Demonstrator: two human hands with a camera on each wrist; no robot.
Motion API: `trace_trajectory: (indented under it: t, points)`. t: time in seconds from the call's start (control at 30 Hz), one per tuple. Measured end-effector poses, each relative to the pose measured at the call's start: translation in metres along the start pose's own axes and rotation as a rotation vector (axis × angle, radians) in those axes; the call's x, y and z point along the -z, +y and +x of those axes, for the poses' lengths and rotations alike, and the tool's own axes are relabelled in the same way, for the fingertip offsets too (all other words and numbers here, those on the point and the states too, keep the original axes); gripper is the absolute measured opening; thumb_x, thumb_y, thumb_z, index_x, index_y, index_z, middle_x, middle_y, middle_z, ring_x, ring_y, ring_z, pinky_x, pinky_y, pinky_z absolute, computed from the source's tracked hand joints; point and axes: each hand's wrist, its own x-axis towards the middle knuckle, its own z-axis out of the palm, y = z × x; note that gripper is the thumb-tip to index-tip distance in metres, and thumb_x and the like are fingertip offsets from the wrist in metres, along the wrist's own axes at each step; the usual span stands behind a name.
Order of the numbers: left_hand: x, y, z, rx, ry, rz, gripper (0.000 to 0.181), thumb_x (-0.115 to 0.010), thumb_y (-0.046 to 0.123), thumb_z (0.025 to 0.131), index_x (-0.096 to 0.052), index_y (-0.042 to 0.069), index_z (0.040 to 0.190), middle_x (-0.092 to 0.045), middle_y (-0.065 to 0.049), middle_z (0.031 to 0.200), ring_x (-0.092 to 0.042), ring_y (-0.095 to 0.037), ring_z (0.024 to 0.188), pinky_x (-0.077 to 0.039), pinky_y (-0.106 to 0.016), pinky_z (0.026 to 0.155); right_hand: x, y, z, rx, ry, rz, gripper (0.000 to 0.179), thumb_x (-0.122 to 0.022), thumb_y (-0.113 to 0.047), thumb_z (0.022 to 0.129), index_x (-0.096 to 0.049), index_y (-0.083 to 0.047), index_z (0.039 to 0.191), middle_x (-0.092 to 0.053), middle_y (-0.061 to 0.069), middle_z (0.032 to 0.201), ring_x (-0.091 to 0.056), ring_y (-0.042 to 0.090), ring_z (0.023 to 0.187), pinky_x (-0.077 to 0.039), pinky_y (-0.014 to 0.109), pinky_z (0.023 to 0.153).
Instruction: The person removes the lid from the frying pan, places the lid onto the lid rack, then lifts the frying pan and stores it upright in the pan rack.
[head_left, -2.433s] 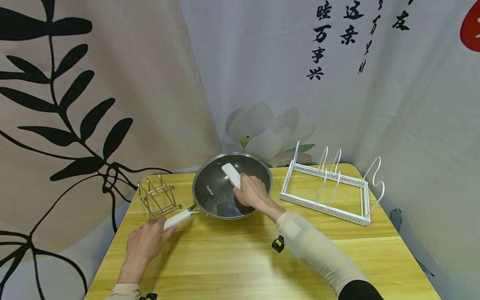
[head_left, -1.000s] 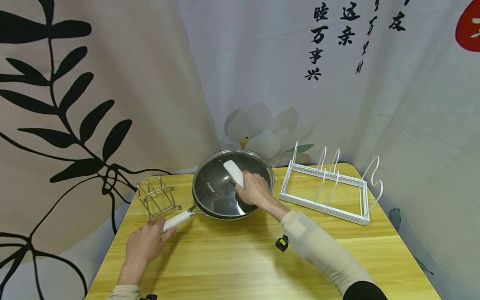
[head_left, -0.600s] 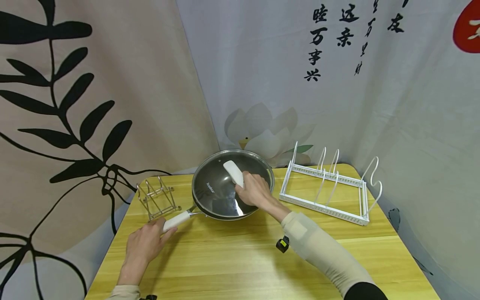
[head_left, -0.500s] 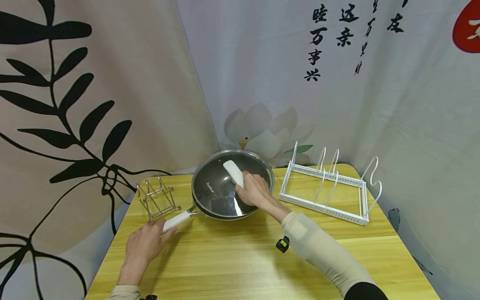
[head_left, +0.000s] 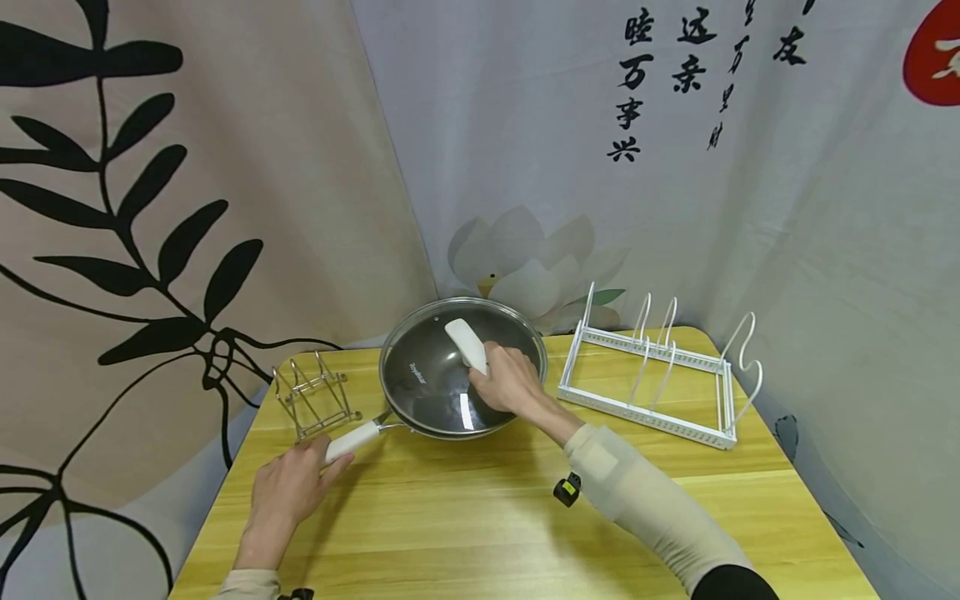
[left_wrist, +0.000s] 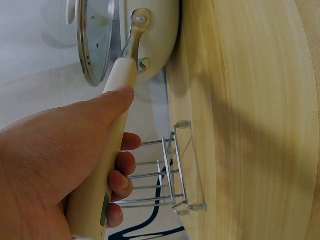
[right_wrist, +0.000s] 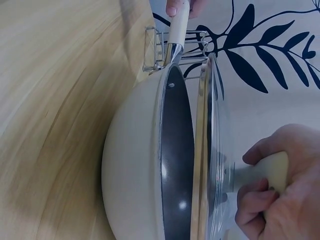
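My left hand [head_left: 288, 487] grips the white handle [head_left: 354, 439] of a wok, thumb along its top and fingers wrapped underneath. The wok [right_wrist: 132, 160] is cream outside and dark inside, standing on the table. With my right hand [head_left: 510, 379] I hold the white knob [head_left: 467, 343] of the glass lid [head_left: 423, 392]. In the right wrist view a gap shows between the lid's rim and the wok, with the dark inside visible. From the head view the lid covers nearly all of the wok's opening.
A small metal wire rack [head_left: 315, 396] stands left of the wok, just beyond my left hand. To the right lies a white rack [head_left: 645, 408] with upright wire dividers. A printed curtain [head_left: 525, 167] hangs behind the wooden table [head_left: 450, 525].
Over the earlier frames, my right hand has raised the lid slightly and it has shifted a little within the view. My left hand keeps its grip on the wok's handle.
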Motion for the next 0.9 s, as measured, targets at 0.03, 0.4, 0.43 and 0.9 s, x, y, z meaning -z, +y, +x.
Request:
trace_trajectory:
  t: [0.03, 0.4, 0.43, 0.9]
  points:
    - [0.0, -0.0002, 0.0001, 0.001, -0.001, 0.0, 0.043, -0.085, 0.046, 0.102, -0.062, 0.011, 0.093, -0.051, -0.003, 0.065, -0.044, -0.018, 0.05, -0.032, -0.033, 0.043, 0.0004, -0.0003, -0.0004, 0.001, 0.002, 0.005, 0.023, -0.076, -0.027, 0.102, -0.07, -0.005, 0.106, -0.075, 0.013, 0.089, -0.069, 0.028, 0.073, -0.054, 0.04, 0.057]
    - [0.001, 0.0006, 0.0009, -0.004, -0.005, -0.001, 0.043, -0.085, 0.045, 0.102, -0.061, 0.011, 0.092, -0.049, -0.003, 0.064, -0.043, -0.018, 0.05, -0.031, -0.033, 0.043, 0.005, -0.002, -0.0025, 0.0, 0.014, 0.032, 0.023, -0.075, -0.027, 0.101, -0.071, -0.005, 0.107, -0.076, 0.013, 0.09, -0.069, 0.028, 0.074, -0.056, 0.041, 0.06]
    - [0.001, 0.0007, 0.001, -0.005, -0.004, 0.0, 0.043, -0.085, 0.045, 0.103, -0.061, 0.011, 0.092, -0.049, -0.003, 0.064, -0.043, -0.018, 0.05, -0.031, -0.033, 0.043, 0.0052, -0.0019, -0.0024, -0.001, 0.014, 0.035, 0.024, -0.075, -0.027, 0.101, -0.071, -0.005, 0.107, -0.076, 0.013, 0.09, -0.069, 0.027, 0.074, -0.056, 0.041, 0.06]
    - [0.0009, 0.0002, 0.0001, 0.001, -0.014, -0.008, 0.043, -0.083, 0.046, 0.103, -0.061, 0.011, 0.092, -0.049, -0.003, 0.064, -0.043, -0.018, 0.05, -0.031, -0.033, 0.043, 0.0078, 0.0016, -0.0039, 0.004, 0.023, 0.104, 0.025, -0.074, -0.025, 0.101, -0.074, -0.003, 0.111, -0.077, 0.012, 0.09, -0.066, 0.025, 0.072, -0.054, 0.037, 0.061]
